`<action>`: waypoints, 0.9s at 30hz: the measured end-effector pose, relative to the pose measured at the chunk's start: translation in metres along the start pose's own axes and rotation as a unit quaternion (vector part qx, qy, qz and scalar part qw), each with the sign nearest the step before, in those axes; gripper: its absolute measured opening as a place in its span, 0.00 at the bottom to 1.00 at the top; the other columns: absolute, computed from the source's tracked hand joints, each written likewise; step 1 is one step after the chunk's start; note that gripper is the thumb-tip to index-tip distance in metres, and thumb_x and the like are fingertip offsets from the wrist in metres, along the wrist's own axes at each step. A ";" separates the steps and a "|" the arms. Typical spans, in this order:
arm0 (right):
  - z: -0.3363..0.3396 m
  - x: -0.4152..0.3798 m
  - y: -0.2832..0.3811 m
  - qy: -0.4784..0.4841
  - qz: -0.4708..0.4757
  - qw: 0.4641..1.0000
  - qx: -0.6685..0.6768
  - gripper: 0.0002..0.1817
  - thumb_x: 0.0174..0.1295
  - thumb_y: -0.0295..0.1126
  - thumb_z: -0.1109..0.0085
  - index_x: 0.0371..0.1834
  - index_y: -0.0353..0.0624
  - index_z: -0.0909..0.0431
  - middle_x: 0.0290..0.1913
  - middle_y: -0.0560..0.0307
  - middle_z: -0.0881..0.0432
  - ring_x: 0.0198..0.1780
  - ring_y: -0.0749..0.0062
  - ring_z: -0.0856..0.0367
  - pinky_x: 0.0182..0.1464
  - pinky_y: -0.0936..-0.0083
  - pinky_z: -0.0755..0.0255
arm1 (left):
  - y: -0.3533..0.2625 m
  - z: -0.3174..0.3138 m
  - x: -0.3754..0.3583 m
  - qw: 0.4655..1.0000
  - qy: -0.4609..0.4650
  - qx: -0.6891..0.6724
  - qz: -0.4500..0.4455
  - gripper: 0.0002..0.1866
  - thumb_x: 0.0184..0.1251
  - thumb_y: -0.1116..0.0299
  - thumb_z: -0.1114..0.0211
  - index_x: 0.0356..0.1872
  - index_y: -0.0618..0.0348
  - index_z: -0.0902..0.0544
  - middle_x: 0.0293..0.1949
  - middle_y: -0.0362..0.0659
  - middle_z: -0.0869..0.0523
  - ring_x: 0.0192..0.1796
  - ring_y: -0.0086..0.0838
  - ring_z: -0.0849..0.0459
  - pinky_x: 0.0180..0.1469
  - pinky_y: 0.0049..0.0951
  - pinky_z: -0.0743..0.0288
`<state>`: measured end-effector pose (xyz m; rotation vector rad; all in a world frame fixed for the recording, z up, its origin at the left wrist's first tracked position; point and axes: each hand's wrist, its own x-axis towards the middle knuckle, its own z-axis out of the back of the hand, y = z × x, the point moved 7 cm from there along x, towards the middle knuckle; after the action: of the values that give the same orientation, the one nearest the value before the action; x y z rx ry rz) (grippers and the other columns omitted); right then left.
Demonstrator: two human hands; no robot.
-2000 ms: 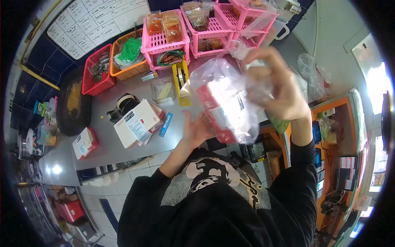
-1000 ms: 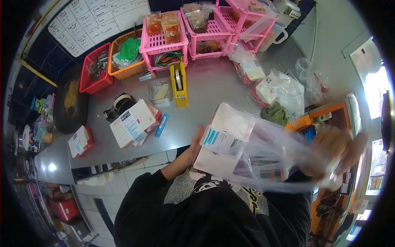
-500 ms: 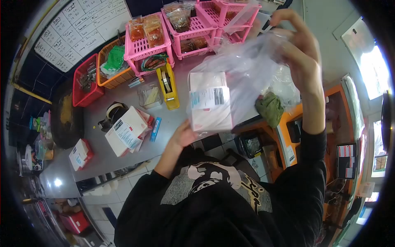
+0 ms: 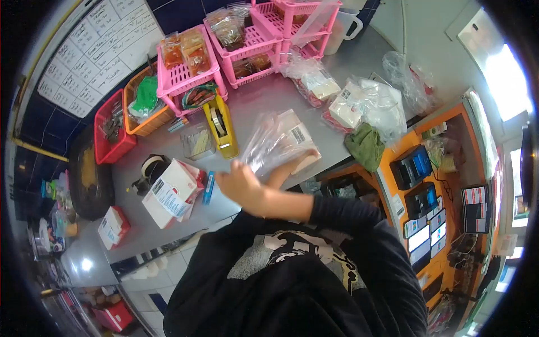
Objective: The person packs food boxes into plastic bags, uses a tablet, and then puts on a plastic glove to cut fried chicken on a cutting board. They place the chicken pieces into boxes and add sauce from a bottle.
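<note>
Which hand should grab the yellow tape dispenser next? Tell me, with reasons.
Probably right. The right hand looks open and sits nearest the yellow tape dispenser; the left hand barely shows beneath that forearm, beside the bagged box.

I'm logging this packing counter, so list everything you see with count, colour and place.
bagged box: one, white in clear plastic, counter centre
tape dispenser: one, yellow, behind the bag
pink racks: several, back of counter
red basket: one, back left
orange basket: one, beside the red one
white boxes: a stack, left
green cloth: one, right edge
whiteboard: one, wall
right hand: crossed leftward, by the bag
left hand: mostly hidden, at the bag
</note>
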<state>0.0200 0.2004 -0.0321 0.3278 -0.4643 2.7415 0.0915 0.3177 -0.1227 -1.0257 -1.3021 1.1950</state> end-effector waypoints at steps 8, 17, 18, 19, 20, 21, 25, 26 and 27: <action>0.091 -0.090 -0.130 -0.042 -0.189 0.932 0.306 0.13 0.45 0.20 0.45 0.36 0.41 0.31 0.30 0.51 0.25 0.34 0.57 0.23 0.32 0.68 0.25 | -0.019 0.013 0.000 0.886 -0.407 0.159 -0.158 0.37 0.46 0.58 0.31 0.58 0.63 0.35 0.59 0.50 0.34 0.60 0.38 0.34 0.59 0.34 0.38; 0.081 -0.103 -0.074 -0.069 0.011 0.951 0.301 0.18 0.45 0.23 0.44 0.42 0.38 0.31 0.32 0.57 0.26 0.43 0.63 0.27 0.40 0.73 0.25 | -0.003 0.012 0.015 0.902 -0.369 0.148 -0.166 0.30 0.49 0.62 0.34 0.54 0.61 0.31 0.55 0.47 0.32 0.58 0.36 0.33 0.59 0.34 0.38; 0.080 -0.108 -0.077 -0.069 0.013 0.950 0.303 0.18 0.45 0.23 0.44 0.42 0.38 0.31 0.32 0.57 0.26 0.43 0.63 0.27 0.40 0.73 0.25 | -0.001 0.012 0.017 0.906 -0.363 0.142 -0.165 0.29 0.50 0.62 0.35 0.54 0.61 0.31 0.54 0.47 0.32 0.57 0.35 0.32 0.59 0.34 0.38; 0.076 -0.116 -0.088 -0.086 -0.048 0.929 0.356 0.18 0.41 0.22 0.42 0.40 0.36 0.29 0.34 0.53 0.25 0.44 0.60 0.26 0.42 0.72 0.25 | 0.003 0.013 0.020 0.911 -0.355 0.137 -0.162 0.28 0.50 0.63 0.35 0.54 0.61 0.30 0.54 0.47 0.31 0.57 0.35 0.32 0.59 0.34 0.38; 0.069 -0.127 -0.100 -0.103 -0.106 0.902 0.406 0.18 0.38 0.20 0.40 0.37 0.35 0.28 0.36 0.49 0.24 0.46 0.57 0.26 0.43 0.70 0.25 | 0.007 0.012 0.021 0.915 -0.347 0.129 -0.161 0.27 0.50 0.64 0.35 0.53 0.60 0.30 0.53 0.46 0.31 0.56 0.35 0.32 0.59 0.33 0.38; 0.061 -0.146 -0.116 -0.175 -0.179 0.857 0.450 0.26 0.35 0.23 0.37 0.44 0.34 0.30 0.42 0.42 0.25 0.52 0.52 0.28 0.49 0.65 0.28 | 0.010 0.012 0.022 0.920 -0.337 0.120 -0.158 0.26 0.51 0.65 0.36 0.53 0.60 0.30 0.53 0.46 0.30 0.56 0.34 0.32 0.58 0.33 0.38; -0.026 -0.181 -0.132 -0.293 -0.338 0.828 0.337 0.47 0.36 0.34 0.28 0.61 0.35 0.46 0.62 0.33 0.46 0.62 0.42 0.41 0.61 0.56 0.43 | 0.031 0.012 0.022 0.951 -0.277 0.041 -0.132 0.24 0.52 0.67 0.37 0.52 0.59 0.28 0.50 0.45 0.29 0.54 0.33 0.30 0.58 0.33 0.37; -0.048 -0.178 -0.130 -0.294 -0.338 0.845 0.291 0.49 0.34 0.35 0.27 0.61 0.36 0.46 0.60 0.32 0.46 0.61 0.41 0.43 0.62 0.54 0.45 | 0.038 0.011 0.020 0.960 -0.254 0.011 -0.119 0.23 0.52 0.68 0.37 0.51 0.59 0.28 0.50 0.45 0.28 0.54 0.32 0.30 0.58 0.32 0.37; -0.059 -0.172 -0.127 -0.297 -0.336 0.860 0.245 0.50 0.32 0.36 0.26 0.60 0.36 0.45 0.59 0.32 0.46 0.60 0.39 0.44 0.63 0.53 0.48 | 0.046 0.008 0.021 0.968 -0.225 -0.029 -0.104 0.22 0.52 0.69 0.38 0.51 0.59 0.28 0.49 0.44 0.28 0.54 0.32 0.30 0.58 0.32 0.37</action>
<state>0.2148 0.2843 -0.0987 1.2236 0.2146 1.9752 0.0789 0.3439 -0.1648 -0.6531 -1.7585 1.2754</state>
